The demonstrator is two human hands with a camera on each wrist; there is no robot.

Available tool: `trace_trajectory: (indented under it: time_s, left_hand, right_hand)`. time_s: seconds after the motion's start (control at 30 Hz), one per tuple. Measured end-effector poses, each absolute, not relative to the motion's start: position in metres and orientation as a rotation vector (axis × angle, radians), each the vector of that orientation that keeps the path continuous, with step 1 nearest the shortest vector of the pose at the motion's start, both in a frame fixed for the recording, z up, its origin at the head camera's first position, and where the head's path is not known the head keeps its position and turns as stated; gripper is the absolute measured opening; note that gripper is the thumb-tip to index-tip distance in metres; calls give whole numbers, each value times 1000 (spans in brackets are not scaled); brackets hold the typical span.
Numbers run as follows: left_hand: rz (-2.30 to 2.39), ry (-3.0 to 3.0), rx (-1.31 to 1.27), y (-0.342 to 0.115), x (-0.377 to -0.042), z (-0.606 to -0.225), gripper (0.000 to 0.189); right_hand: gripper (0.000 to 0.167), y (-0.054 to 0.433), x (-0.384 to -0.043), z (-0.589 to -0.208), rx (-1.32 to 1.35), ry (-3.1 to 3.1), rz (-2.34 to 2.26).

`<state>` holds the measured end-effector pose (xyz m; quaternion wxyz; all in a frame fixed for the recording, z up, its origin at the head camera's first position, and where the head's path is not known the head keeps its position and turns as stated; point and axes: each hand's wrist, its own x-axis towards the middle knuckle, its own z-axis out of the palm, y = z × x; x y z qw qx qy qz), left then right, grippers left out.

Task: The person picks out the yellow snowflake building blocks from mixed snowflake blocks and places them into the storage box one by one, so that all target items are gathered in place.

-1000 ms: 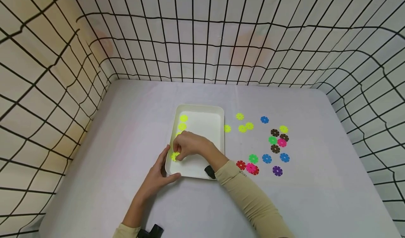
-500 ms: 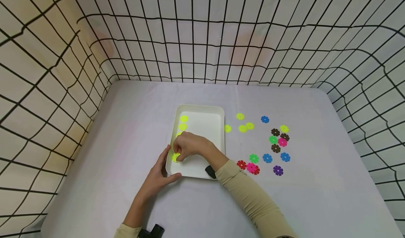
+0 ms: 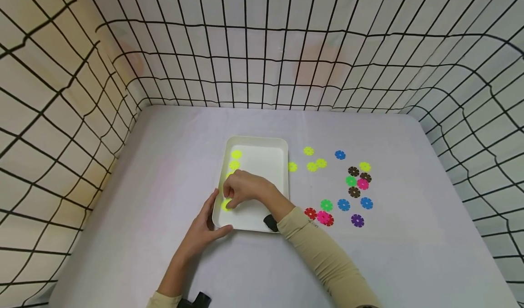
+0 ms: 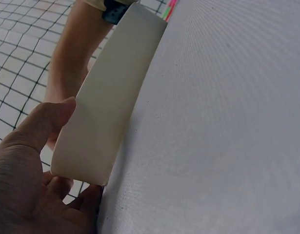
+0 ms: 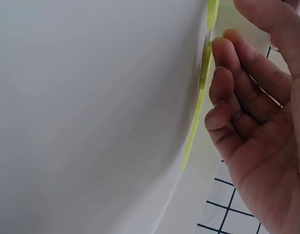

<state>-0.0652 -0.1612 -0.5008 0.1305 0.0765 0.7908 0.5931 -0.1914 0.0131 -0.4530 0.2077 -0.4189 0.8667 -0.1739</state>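
A white tray (image 3: 262,153) lies on the table. My left hand (image 3: 202,230) grips its near left corner, thumb on the near side and fingers along the left; in the left wrist view, fingers bend round the tray's wall (image 4: 103,97). Inside the tray, yellow notched discs (image 3: 234,165) form a line along the left wall, partly hidden under my right hand (image 3: 247,189). Its curled thumb and forefinger stand at either side of the lowest yellow disc (image 3: 225,204). In the right wrist view, bent fingertips come close to the flat yellow discs (image 5: 206,66).
Right of the tray lie more yellow discs (image 3: 312,167), with blue (image 3: 344,204), brown (image 3: 354,192), green (image 3: 326,205), red (image 3: 310,213), pink (image 3: 323,217) and purple (image 3: 357,220) ones. A black wire grid (image 3: 266,60) stands round the table's back and sides.
Both hands keep their places at the tray. The whole view shifts slightly with the head; no disc visibly moves on the table.
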Motion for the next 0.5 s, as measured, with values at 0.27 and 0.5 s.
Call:
trace_trajectory:
  time_s: [0.27,0.5]
  left_hand:
    - [1726,2325,252,-163,-65,-501,103]
    - [1737,2316,249,-159,-65,-499,104]
  right_hand:
    - [19,12,-191,-448,-1139,2429,-499]
    - [20,15,-191,-449,-1131,2440,-512]
